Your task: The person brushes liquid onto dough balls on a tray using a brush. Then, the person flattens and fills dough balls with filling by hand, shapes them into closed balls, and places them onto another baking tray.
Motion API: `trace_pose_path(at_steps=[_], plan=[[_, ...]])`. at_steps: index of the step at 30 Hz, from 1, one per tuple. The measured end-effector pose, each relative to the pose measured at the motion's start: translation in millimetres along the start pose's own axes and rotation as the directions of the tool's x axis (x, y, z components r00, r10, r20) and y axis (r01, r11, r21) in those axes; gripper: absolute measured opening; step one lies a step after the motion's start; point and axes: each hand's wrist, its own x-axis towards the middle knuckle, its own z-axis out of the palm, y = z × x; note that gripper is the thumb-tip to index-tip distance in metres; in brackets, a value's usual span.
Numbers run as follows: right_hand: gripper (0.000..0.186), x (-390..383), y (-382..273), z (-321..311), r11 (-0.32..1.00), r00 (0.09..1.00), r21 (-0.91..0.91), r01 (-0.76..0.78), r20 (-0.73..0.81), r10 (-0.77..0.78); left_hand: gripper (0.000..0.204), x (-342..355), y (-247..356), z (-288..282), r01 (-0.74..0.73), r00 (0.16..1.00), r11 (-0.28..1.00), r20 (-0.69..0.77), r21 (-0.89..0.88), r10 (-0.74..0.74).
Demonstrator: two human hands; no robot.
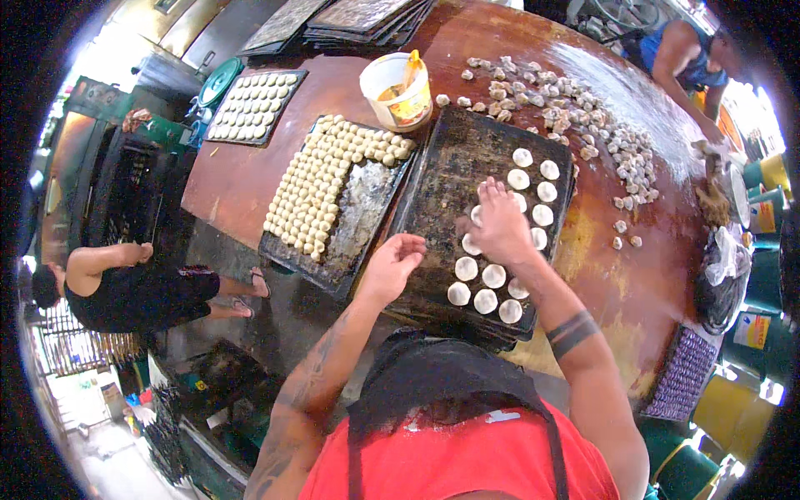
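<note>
A dark baking tray (442, 192) lies in front of me with flattened white dough rounds (493, 276) in rows on its right part. My right hand (502, 225) is over these rounds, palm down with fingers stretched out, and it covers some of them. Whether its fingertips press on a round is hidden. Above the tray's left edge hovers my left hand (395, 265), loosely curled, thumb apart from the fingers, nothing visible in it. To its left, another tray (363, 208) carries tight rows of small dough balls (310, 190), its right part bare and floury.
A white bucket (397, 93) with an orange-handled tool stands beyond the trays. Loose floured dough pieces (575, 108) spread over the wooden table (600, 250). Farther left lies a tray of buns (257, 107); trays are stacked (367, 21) behind. One person stands left, another works far right.
</note>
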Motion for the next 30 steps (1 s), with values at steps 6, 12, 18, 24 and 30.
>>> trace_pose_path(at_steps=[6, 12, 18, 24, 30], plan=[[0.032, -50.9, 163.3, -29.1, 0.687, 0.667, 0.224, -0.691, -0.171, 0.726, 0.019, 41.2, -0.8, -104.9, -0.062, 0.862, 0.635, -0.279, 0.770, 0.422], [0.029, -233.6, 298.0, 50.5, 0.665, 0.606, 0.197, -0.721, -0.287, 0.742, 0.018, 119.7, -35.3, -147.5, 0.055, 0.890, 0.058, -0.075, 0.997, 0.450], [0.026, -112.3, 74.8, -34.2, 0.569, 0.682, 0.680, -0.463, -0.138, 0.719, 0.021, 98.1, 9.7, -83.5, -0.061, 0.969, 0.995, -0.245, -0.078, 0.040], [0.020, -48.5, -70.2, -116.5, 0.639, 0.926, 0.769, 0.023, -0.257, 0.276, 0.031, 45.8, 66.0, 41.8, 0.050, 0.987, 0.872, 0.155, -0.487, 0.029], [0.022, -55.6, -81.1, -106.8, 0.920, 0.908, 0.391, -0.041, -0.370, 0.198, 0.037, 20.3, 87.9, 60.0, 0.098, 0.961, 0.863, 0.274, -0.496, 0.048]])
